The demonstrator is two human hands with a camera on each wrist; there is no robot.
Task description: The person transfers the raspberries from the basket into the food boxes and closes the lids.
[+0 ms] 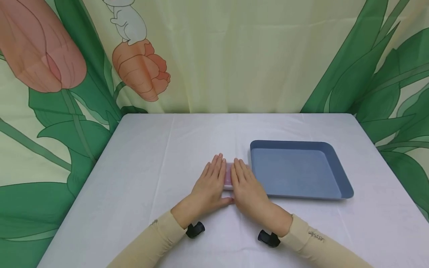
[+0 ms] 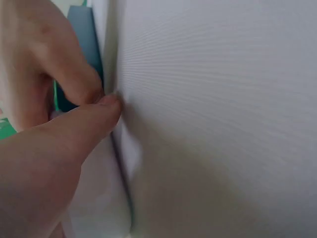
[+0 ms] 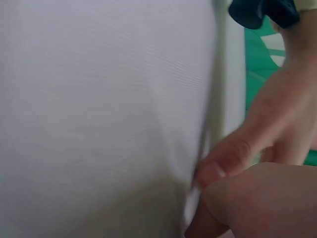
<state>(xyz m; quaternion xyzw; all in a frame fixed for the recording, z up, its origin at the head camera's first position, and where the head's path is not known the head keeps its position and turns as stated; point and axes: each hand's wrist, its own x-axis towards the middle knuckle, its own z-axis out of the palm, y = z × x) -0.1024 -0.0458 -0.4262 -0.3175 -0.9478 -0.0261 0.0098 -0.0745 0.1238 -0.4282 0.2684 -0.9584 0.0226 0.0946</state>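
In the head view, a small flat pink-purple thing (image 1: 228, 175) with a pale rim lies on the table just left of the blue tray. Its exact kind is hard to tell, since both hands cover most of it. My left hand (image 1: 208, 188) lies over its left part, fingers straight and pointing forward, thumb stretched toward the right hand. Over the right part lies my right hand (image 1: 250, 191), its fingers also straight. Close up in the left wrist view, the left thumb (image 2: 79, 131) reaches the right hand near the cloth. The right wrist view shows both thumbs close together.
A shallow blue tray (image 1: 298, 171) sits right of the hands, its left edge beside the right hand. White cloth (image 1: 140, 178) covers the table. A curtain printed with plants (image 1: 241, 56) hangs behind. Black wrist mounts (image 1: 195, 229) sit under both sleeves.
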